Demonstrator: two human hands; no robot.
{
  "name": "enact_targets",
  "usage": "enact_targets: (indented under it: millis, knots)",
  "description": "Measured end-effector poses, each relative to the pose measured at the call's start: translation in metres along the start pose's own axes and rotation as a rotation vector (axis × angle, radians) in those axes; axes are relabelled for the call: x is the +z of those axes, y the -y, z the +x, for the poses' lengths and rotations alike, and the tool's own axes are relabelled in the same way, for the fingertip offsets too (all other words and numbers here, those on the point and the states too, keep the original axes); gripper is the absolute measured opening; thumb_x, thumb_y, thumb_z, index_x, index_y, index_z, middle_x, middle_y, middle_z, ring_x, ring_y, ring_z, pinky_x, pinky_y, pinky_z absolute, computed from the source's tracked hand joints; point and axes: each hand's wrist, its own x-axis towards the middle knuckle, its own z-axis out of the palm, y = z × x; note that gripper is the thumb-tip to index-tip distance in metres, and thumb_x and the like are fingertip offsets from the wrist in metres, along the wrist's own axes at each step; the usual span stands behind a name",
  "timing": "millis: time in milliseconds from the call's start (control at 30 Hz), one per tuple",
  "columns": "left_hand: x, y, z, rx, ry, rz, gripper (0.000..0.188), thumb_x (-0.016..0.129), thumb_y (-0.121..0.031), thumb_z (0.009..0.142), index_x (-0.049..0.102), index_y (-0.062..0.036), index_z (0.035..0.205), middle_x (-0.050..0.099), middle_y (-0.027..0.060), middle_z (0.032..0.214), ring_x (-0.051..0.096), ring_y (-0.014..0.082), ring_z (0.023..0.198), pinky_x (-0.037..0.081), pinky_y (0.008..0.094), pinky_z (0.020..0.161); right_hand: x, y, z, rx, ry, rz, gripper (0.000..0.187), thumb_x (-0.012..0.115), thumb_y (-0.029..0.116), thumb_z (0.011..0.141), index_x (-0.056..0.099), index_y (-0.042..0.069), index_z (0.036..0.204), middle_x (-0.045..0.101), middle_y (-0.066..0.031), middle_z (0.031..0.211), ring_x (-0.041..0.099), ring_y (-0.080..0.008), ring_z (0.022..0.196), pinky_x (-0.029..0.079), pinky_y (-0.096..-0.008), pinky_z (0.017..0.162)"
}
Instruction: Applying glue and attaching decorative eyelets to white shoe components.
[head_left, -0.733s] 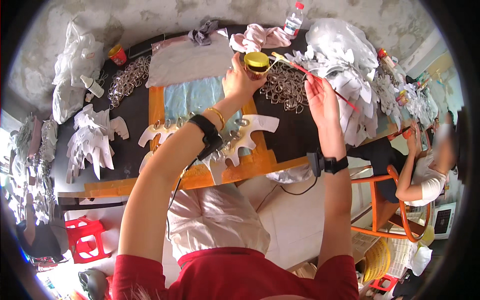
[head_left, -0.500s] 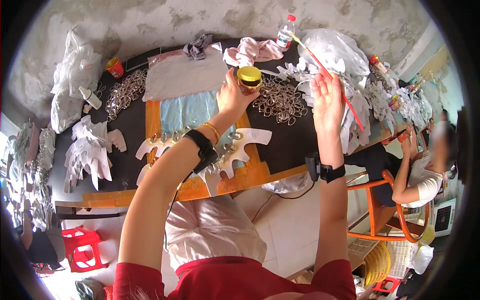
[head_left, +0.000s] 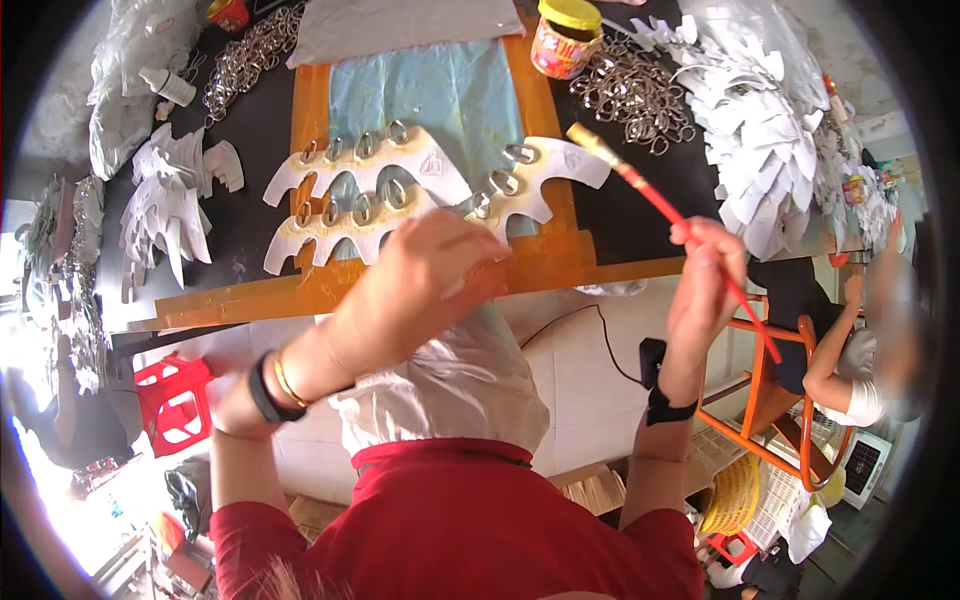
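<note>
My right hand (head_left: 708, 275) is closed round the red handle of a paintbrush (head_left: 655, 195), whose pale bristles point up and left over the table. My left hand (head_left: 440, 265), slightly blurred, hovers at the table's near edge with fingers partly bent and apart, apparently holding nothing. Just beyond it lie white scalloped cut pieces (head_left: 400, 212) with metal rings (head_left: 362, 209) standing in a row along them. Another ringed white piece (head_left: 560, 165) is to their right. These pieces rest partly on a blue sheet (head_left: 430, 95). A jar with a yellow lid (head_left: 566, 45) stands beyond, by the sheet's far right corner.
Piles of metal rings lie at the right (head_left: 635, 95) and far left (head_left: 250, 65). Stacked white cut pieces (head_left: 755, 130) fill the table's right side, with a smaller stack (head_left: 165, 205) on the left. A person sits on an orange chair (head_left: 770, 400) at right; a red stool (head_left: 172, 405) stands at left.
My left hand has let go of the jar and come back toward the near edge. My right hand has lowered and closed its fingers round the brush. The view has tilted down.
</note>
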Motion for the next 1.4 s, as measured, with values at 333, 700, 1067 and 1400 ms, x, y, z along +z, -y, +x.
enact_targets:
  millis: [333,700,1067,1400]
  knots:
    - [0.06,-0.013,0.004,-0.056,-0.175,0.277,0.036,0.067,-0.014,0.071,0.057,-0.004,0.104,0.054,0.0085,0.11,0.05,0.0241,0.103,0.041,0.0359,0.079,0.019,-0.007,-0.028,0.137,0.148,-0.079,0.012,0.046,-0.004,0.084,0.051,-0.003,0.096,0.057,-0.0144,0.094,0.059,-0.0199,0.083,0.048,-0.0318,0.079]
    - [0.077,-0.014,0.004,-0.067,-0.166,0.36,0.032,0.064,-0.016,0.075,0.057,-0.0014,0.103,0.052,0.014,0.116,0.049,0.0255,0.104,0.042,0.0362,0.079,0.024,-0.005,-0.021,0.102,0.239,-0.012,0.011,0.044,-0.003,0.083,0.05,-0.002,0.092,0.054,-0.0155,0.091,0.056,-0.0193,0.078,0.049,-0.0311,0.075]
    - [0.074,-0.015,-0.009,-0.123,-0.156,0.37,0.035,0.064,-0.017,0.075,0.057,-0.0024,0.106,0.048,0.0161,0.12,0.047,0.0273,0.106,0.042,0.0375,0.081,0.032,-0.011,-0.036,0.187,0.226,-0.017,0.009,0.046,-0.001,0.085,0.05,-0.002,0.093,0.055,-0.0142,0.09,0.057,-0.0193,0.079,0.049,-0.0304,0.074]
    - [0.076,-0.017,-0.007,-0.164,-0.122,0.44,0.036,0.063,-0.021,0.075,0.055,-0.0046,0.107,0.047,0.0154,0.122,0.046,0.0278,0.106,0.039,0.0382,0.085,0.032,0.0,-0.034,0.122,0.293,-0.185,0.008,0.046,-0.003,0.084,0.052,-0.002,0.09,0.058,-0.0127,0.087,0.06,-0.019,0.077,0.044,-0.0356,0.085]
